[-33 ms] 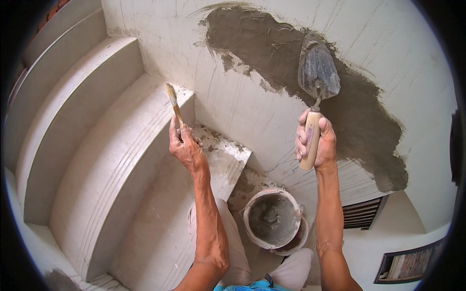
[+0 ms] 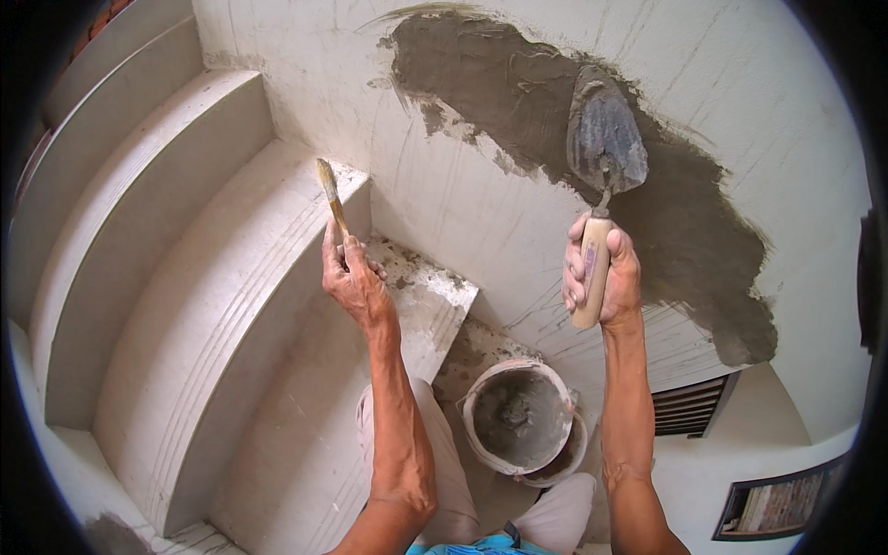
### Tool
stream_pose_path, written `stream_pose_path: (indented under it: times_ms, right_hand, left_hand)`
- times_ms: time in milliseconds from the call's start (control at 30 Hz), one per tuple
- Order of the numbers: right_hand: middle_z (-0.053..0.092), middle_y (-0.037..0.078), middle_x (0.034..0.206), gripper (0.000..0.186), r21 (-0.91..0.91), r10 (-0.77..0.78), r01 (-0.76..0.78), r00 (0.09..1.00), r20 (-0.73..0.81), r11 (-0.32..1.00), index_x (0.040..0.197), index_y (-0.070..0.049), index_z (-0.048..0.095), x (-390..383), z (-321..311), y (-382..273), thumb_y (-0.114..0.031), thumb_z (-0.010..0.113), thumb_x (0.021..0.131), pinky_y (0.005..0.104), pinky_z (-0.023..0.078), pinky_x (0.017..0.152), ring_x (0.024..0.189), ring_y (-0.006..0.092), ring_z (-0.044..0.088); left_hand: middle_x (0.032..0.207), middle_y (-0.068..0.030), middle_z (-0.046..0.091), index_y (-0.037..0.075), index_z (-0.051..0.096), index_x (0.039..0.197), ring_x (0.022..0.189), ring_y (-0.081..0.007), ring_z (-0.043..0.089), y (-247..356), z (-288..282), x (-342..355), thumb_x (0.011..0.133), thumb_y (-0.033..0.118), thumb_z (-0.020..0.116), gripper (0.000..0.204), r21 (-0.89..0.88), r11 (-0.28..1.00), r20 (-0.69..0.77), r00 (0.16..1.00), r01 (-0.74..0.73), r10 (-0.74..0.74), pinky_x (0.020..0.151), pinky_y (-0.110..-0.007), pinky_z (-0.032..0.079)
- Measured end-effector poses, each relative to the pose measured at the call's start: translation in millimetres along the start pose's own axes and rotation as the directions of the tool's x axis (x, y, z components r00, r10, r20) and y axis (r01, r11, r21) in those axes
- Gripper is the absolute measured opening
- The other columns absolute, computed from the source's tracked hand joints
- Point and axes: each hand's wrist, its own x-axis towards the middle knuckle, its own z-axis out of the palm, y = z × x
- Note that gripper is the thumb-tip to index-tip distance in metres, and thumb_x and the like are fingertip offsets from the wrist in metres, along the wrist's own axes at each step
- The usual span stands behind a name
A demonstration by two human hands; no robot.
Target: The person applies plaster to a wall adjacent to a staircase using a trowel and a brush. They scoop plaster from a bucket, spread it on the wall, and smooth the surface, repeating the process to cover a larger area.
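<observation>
trowel point(image 2: 608, 139) of mortar-smeared grey metal, its broad blade above a pale rounded wooden handle point(image 2: 591, 282), shows against a dark grey mortar patch point(image 2: 481, 74) on the white wall point(image 2: 777, 111). its handle lies in the right hand point(image 2: 624, 277), fingers clamped round it and the blade beyond them, while the left hand point(image 2: 359, 287) pinches a slim brush point(image 2: 331, 192) between thumb and fingers, yellowish bristles rising past the fingertips.

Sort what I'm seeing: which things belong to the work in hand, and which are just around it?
Seemingly part of the work:
- trowel, gripped in the right hand
- brush, held in the left hand
- bucket of grey mix
- grey patch on the wall

Seemingly just around:
- steps
- dark slatted panel
- dark-framed panel, lower right
</observation>
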Motion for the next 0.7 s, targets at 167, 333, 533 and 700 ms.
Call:
stream_pose_path:
  times_ms: [167, 333, 533, 700]
  right_hand:
    - [0.058, 0.007, 0.069, 0.043, -0.201, 0.067, -0.064, 0.998, 0.008, 0.977, 0.107, 0.002, 0.056, -12.5, 28.5, -6.2, -0.037, 0.066, 0.092, 0.0272, 0.051, 0.04, 0.048, 0.0119, 0.057]
    - [0.059, 0.004, 0.067, 0.038, -0.462, 0.029, -0.042, 0.999, -0.036, 0.886, 0.107, 0.0, 0.059, 9.0, 34.1, -15.2, -0.035, 0.061, 0.094, 0.0255, 0.048, 0.042, 0.049, 0.0101, 0.056]
    - [0.059, 0.004, 0.067, 0.037, -0.547, 0.026, -0.059, 0.997, -0.067, 0.835, 0.11, 0.001, 0.06, 35.9, 34.6, -33.6, -0.032, 0.053, 0.096, 0.0265, 0.049, 0.041, 0.048, 0.0101, 0.056]
    - [0.059, 0.006, 0.067, 0.036, -0.472, -0.017, -0.055, 0.989, -0.146, 0.88, 0.11, 0.003, 0.06, 26.5, 36.4, -39.6, -0.027, 0.051, 0.094, 0.027, 0.049, 0.039, 0.046, 0.0106, 0.056]
  left_hand:
    - [0.078, 0.0, 0.052, 0.004, 0.054, 0.143, 0.056, -0.0038, 0.048, -2.1, -0.5, 0.0, 0.101, 0.01, 0.053, 0.042, -0.007, 1.0, 0.02, 1.0, -0.006, 0.006, 0.044, -0.022, 0.044]
    - [0.078, 0.0001, 0.052, 0.004, 0.055, 0.143, 0.055, -0.0038, 0.047, -3.3, -1.4, 1.4, 0.101, 0.009, 0.053, 0.042, -0.005, 1.0, 0.016, 1.0, -0.024, 0.024, 0.044, -0.021, 0.044]
    - [0.078, -0.0005, 0.051, 0.005, 0.055, 0.143, 0.054, -0.0044, 0.047, -5.9, -0.4, 2.6, 0.101, 0.01, 0.054, 0.042, -0.028, 1.0, 0.005, 1.0, -0.003, 0.003, 0.042, -0.023, 0.042]
    - [0.078, 0.0005, 0.051, 0.005, 0.055, 0.142, 0.056, -0.0033, 0.047, -6.1, -5.1, 3.3, 0.101, 0.009, 0.054, 0.041, -0.027, 1.0, 0.006, 1.0, -0.008, 0.009, 0.044, -0.021, 0.044]
